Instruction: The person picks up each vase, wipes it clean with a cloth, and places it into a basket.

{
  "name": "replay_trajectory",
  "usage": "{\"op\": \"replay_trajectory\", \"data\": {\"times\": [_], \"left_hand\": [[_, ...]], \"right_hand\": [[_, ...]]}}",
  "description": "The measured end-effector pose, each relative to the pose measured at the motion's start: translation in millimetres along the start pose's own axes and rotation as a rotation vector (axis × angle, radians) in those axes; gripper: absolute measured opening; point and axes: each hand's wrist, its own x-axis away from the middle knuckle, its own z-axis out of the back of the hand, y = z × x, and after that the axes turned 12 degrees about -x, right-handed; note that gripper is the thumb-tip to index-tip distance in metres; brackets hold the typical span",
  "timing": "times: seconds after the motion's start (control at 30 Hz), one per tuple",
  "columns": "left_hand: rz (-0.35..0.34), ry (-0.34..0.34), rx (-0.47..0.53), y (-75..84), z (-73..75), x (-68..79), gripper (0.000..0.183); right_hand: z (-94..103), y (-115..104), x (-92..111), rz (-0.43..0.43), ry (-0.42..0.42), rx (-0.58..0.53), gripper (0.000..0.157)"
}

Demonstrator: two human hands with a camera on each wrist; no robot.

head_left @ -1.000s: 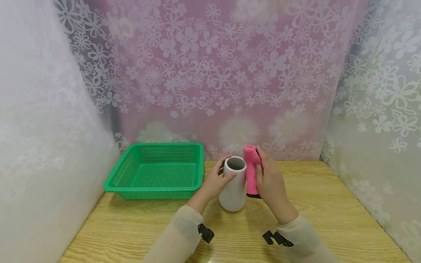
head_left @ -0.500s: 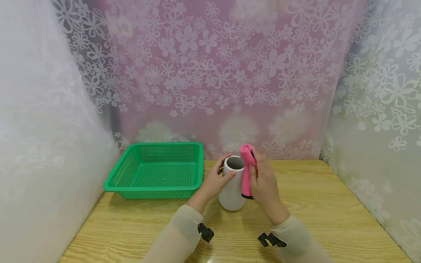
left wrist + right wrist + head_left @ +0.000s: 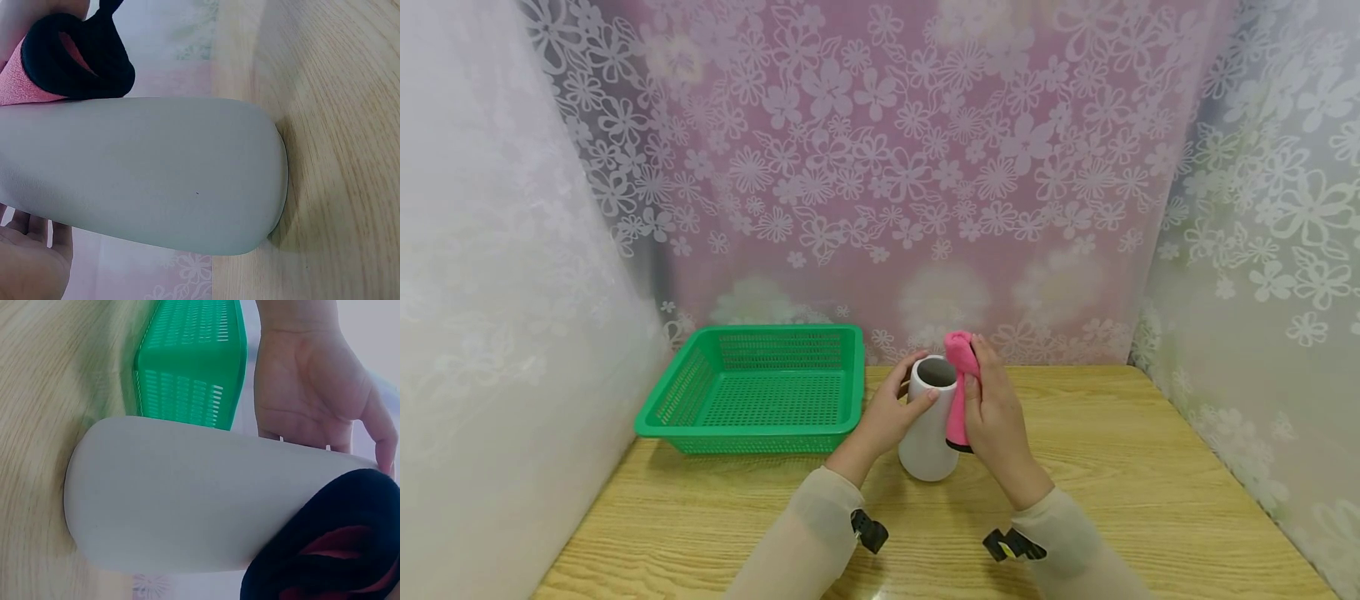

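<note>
A white vase with a round open mouth stands upright on the wooden table. My left hand grips its upper left side, thumb near the rim and fingers round the back. In my right hand is a folded pink towel with black edging, held against the vase's right side. The left wrist view shows the towel's black edge lying along the wall of the vase. From the right wrist, the left palm appears behind the vase.
A green plastic basket with perforated walls sits on the table to the left of the vase. Flower-patterned curtains enclose the table at the back and both sides. Small black cameras are strapped to both wrists.
My right hand has brought the pink towel leftward, up against the vase's side, with a slight further shift left lately. My left hand and the vase stay nearly still.
</note>
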Motion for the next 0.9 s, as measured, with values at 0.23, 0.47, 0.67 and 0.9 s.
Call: {"op": "replay_trajectory", "data": {"times": [0.23,0.47,0.67,0.9], "left_hand": [[-0.009,0.000,-0.002,0.1,-0.1,0.1,0.065],[0.003,-0.002,0.006,-0.7,-0.1,0.4,0.066],[0.006,-0.003,0.016,-1.1,-0.2,0.4,0.067],[-0.006,-0.002,0.021,-1.2,0.1,0.3,0.064]], "right_hand": [[1.6,2,-1,-0.059,-0.024,-0.006,0.052],[1.5,7,-1,-0.107,-0.059,-0.020,0.052],[1.7,11,0,-0.155,-0.080,-0.039,0.052],[1.1,14,1,-0.191,-0.090,-0.051,0.052]]}}
